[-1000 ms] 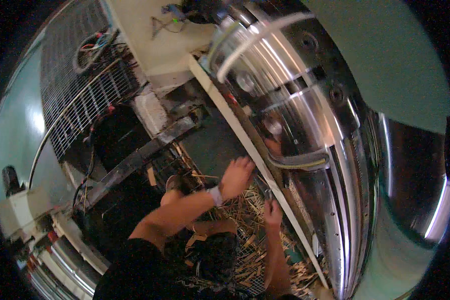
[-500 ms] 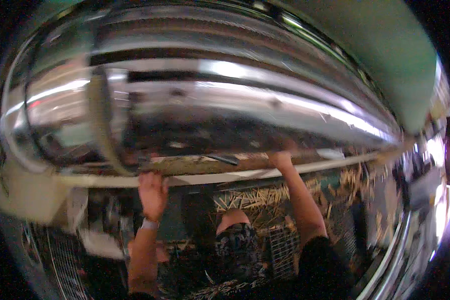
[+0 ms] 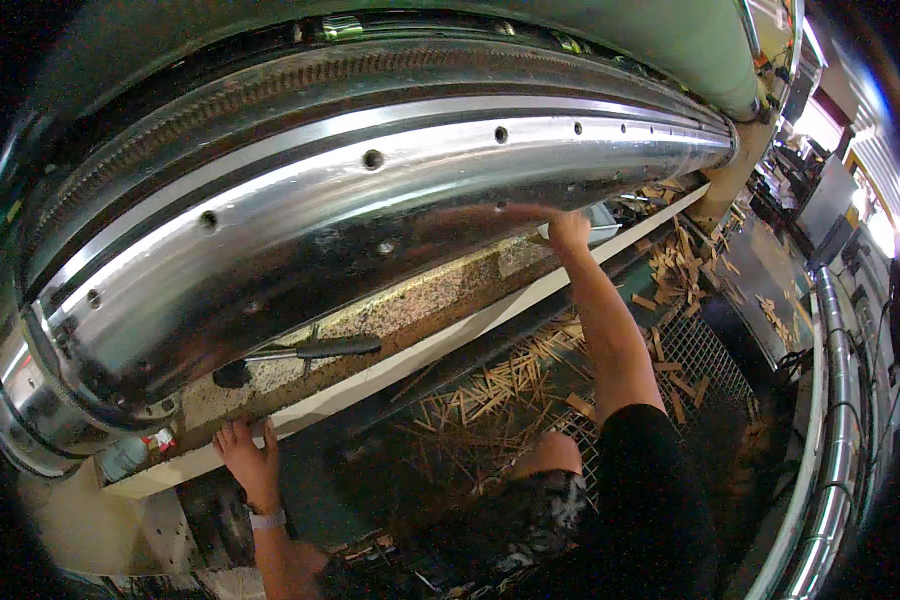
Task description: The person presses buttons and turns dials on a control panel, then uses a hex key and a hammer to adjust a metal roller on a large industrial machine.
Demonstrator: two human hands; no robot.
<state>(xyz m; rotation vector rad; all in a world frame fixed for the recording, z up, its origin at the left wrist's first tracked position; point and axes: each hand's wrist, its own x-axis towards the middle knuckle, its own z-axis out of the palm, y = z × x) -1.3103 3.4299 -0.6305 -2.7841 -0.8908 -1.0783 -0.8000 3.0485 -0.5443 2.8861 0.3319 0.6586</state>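
Note:
A long, shiny metal cylinder with a row of bolt holes spans the view. Below it, a pale rail borders a dusty trough. My left hand rests on the near left end of the rail, fingers spread and holding nothing. Farther right, my right hand reaches over the rail to the cylinder's underside. Its fingers look curled and are partly hidden; what they grip, if anything, does not show. Beside it is a pale tray-like piece. A dark-handled tool lies in the trough between my hands.
Wood strips and offcuts litter the floor below, some on metal grating. Shiny pipes run along the right. A green machine cover hangs above the cylinder. A toothed strip runs along the cylinder's top.
The view has tilted and sharpened from a blur. My left hand now sits farther left and lower on the rail; my right hand appears higher, still by the cylinder's underside. The cylinder's bolt holes now show clearly.

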